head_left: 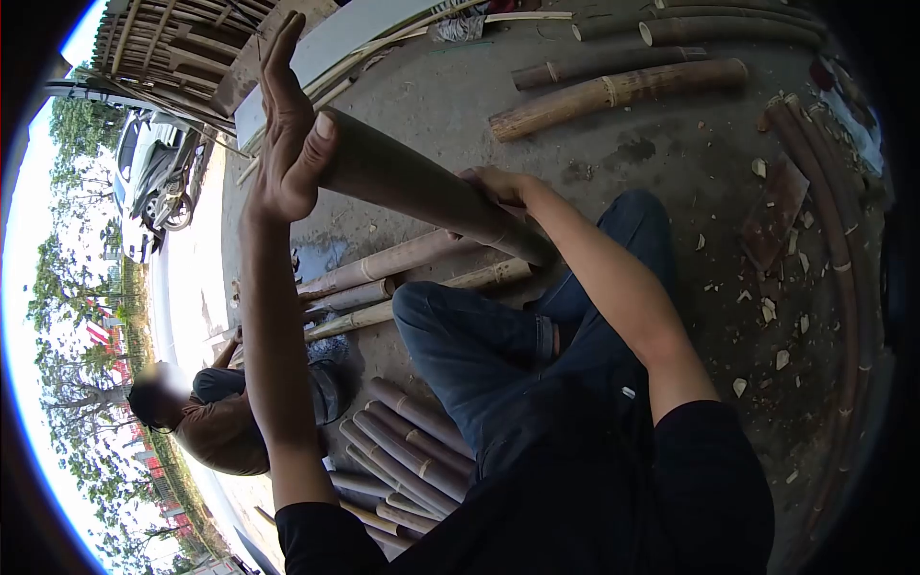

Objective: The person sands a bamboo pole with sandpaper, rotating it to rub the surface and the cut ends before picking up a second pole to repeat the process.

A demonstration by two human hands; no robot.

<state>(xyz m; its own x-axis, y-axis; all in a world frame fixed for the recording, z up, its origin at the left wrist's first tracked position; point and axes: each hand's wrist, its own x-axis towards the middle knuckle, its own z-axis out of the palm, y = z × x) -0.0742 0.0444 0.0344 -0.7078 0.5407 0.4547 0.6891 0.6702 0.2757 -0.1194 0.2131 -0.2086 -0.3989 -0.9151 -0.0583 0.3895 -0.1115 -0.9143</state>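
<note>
A thick, dark bamboo pole (412, 180) is held up at a slant in front of me, its far end down past my lap. My left hand (287, 149) is at its upper end, fingers stretched out straight, with the palm and thumb against the end. Lower down, my right hand (494, 192) is wrapped round the pole. Some of its fingers are hidden behind the bamboo. Under the pole, several bamboo lengths (422, 254) lie on the ground beyond my bent legs.
Several split bamboo pieces (412, 441) lie to my left, near a seated person (225, 426). Thick bamboo poles (623, 94) rest farther ahead. On the right are long poles (839, 249), a flat reddish-brown slab (774, 216) and scattered chips (770, 309). A motorbike (168, 196) stands far left.
</note>
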